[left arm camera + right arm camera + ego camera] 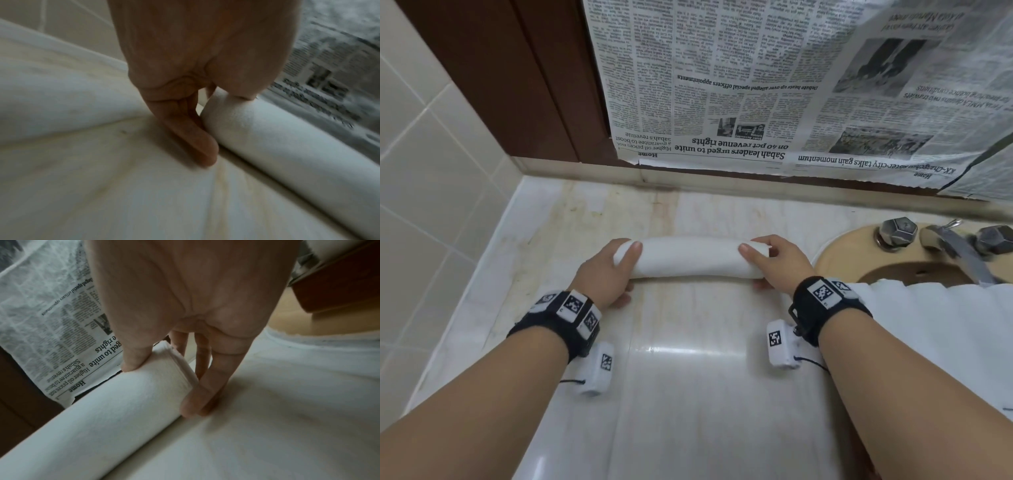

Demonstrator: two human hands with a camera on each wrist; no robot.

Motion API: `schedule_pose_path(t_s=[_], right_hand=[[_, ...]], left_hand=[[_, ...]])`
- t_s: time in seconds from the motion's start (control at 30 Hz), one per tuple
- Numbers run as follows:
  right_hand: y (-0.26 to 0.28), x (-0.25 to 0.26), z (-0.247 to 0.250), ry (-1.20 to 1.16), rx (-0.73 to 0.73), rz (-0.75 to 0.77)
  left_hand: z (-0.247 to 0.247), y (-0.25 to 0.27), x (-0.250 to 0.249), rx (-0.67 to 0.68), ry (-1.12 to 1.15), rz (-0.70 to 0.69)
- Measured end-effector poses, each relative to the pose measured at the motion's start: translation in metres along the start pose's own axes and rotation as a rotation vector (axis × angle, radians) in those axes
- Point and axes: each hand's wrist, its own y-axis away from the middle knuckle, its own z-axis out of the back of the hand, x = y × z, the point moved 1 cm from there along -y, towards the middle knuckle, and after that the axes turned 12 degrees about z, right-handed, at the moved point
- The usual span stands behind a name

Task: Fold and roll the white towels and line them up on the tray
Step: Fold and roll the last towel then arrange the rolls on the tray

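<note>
A white towel, rolled into a long tube (688, 257), lies crosswise on the pale marble counter (688, 394). My left hand (619, 270) grips its left end, thumb on top and fingers curled down at the near side. My right hand (767, 263) grips the right end the same way. In the left wrist view the left hand's fingers (197, 142) press against the roll (277, 146) at the counter. The right wrist view has the thumb (133, 356) on top of the roll (102, 418), whose layered end shows. No tray is in view.
Another white towel (935, 342) lies spread under my right forearm, by the beige sink (842, 260) with its metal tap (955, 246). Newspaper (756, 85) covers the wall behind the counter. Tiled wall (431, 171) closes the left side.
</note>
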Motion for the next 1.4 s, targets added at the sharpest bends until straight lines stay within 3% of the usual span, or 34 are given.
schedule_pose_path(t_s=[0.2,0.3,0.43,0.6,0.77,0.9,1.07,1.27,1.4], right_hand=[[-0.024,0.003,-0.008,-0.129,-0.082,-0.155],[-0.020,0.004,-0.009,-0.195,-0.093,-0.228],[0.014,0.005,-0.007,-0.286,-0.119,-0.267],[0.081,0.005,-0.002,-0.422,-0.127,-0.178],[0.161,0.009,0.014,-0.577,-0.184,-0.116],[0.213,0.002,0.036,-0.686,-0.323,-0.033],[0.266,-0.006,0.089,-0.739,-0.408,0.080],[0.308,-0.037,0.189,-0.726,-0.541,0.120],[0.331,-0.070,0.263,-0.624,-0.615,0.095]], left_hand=[[0.000,-0.030,-0.018,0.106,0.274,0.228],[-0.003,-0.029,-0.017,0.078,0.334,0.261],[-0.010,0.005,-0.002,0.051,0.369,0.217],[-0.004,0.069,0.028,0.060,0.507,0.127],[0.009,0.113,0.017,0.062,0.445,-0.067],[0.006,0.133,-0.029,0.079,0.374,-0.287],[-0.032,0.164,-0.115,0.167,0.340,-0.475],[-0.133,0.208,-0.224,0.304,0.246,-0.666],[-0.226,0.234,-0.292,0.388,0.083,-0.704]])
